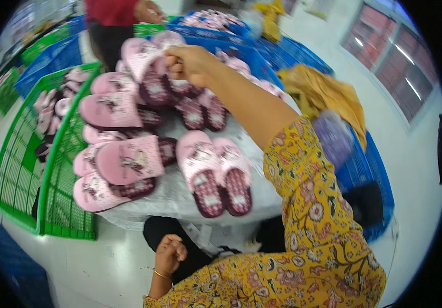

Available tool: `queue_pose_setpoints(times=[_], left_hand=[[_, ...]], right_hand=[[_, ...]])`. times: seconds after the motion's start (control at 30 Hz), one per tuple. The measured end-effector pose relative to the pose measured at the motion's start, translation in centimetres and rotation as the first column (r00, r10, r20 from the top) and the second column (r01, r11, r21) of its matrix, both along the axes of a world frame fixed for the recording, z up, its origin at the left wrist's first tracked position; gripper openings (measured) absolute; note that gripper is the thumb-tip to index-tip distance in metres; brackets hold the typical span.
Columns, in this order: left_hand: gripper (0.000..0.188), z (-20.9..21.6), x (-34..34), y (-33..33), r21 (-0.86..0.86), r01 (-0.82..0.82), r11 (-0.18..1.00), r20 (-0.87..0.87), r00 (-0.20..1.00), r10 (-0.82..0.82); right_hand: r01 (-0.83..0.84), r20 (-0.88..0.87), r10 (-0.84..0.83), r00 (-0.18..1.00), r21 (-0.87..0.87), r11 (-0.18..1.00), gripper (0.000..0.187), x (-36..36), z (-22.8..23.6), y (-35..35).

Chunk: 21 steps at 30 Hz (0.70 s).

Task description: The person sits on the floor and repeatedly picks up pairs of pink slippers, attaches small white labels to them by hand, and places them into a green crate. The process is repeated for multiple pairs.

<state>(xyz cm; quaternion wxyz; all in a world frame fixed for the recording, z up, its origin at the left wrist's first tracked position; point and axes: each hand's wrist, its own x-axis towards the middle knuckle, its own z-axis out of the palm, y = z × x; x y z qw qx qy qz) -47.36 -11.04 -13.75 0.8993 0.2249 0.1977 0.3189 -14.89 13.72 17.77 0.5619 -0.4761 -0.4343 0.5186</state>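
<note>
My right hand (193,64) reaches to the far side of the table, fingers closed on the heel end of a pink slipper (141,56) with a dark red patterned sole. A second pink slipper is close beside it, and I cannot tell whether the hand grips both. A pair of pink slippers (213,172) lies side by side nearest me, toes pointing away. To the left, more slippers (128,159) are stacked in overlapping pairs, toes leftward. My left hand (169,251) hangs low by my lap with curled fingers; what they hold, if anything, is hidden.
Pale plastic sheeting covers the table (175,197). At its left stands a green crate (69,169) with slippers inside. Blue crates (262,56) with more slippers line the far side. A yellow cloth (329,92) lies over crates at right. Another person (113,20) stands beyond the table.
</note>
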Motion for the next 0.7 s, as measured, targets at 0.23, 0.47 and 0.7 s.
queue_pose_setpoints(times=[0.23, 0.47, 0.7], left_hand=[[0.009, 0.6, 0.6, -0.2, 0.076, 0.065, 0.995, -0.105, 0.993, -0.057], [0.013, 2.2, 1.6, -0.4, 0.153, 0.224, 0.963, -0.279, 0.944, -0.175], [0.012, 2.4, 3.3, 0.1, 0.15, 0.329, 0.932, -0.49, 0.844, -0.219]], right_hand=[[0.264, -0.055, -0.258, 0.964, 0.265, 0.927, 0.032, -0.4, -6.2, -22.6], [0.745, -0.14, -0.734, 0.665, 0.187, 0.64, 0.032, 2.0, -15.5, -44.5], [0.989, -0.186, -0.982, 0.028, -0.139, 0.054, 0.027, 8.8, -25.9, -59.3]])
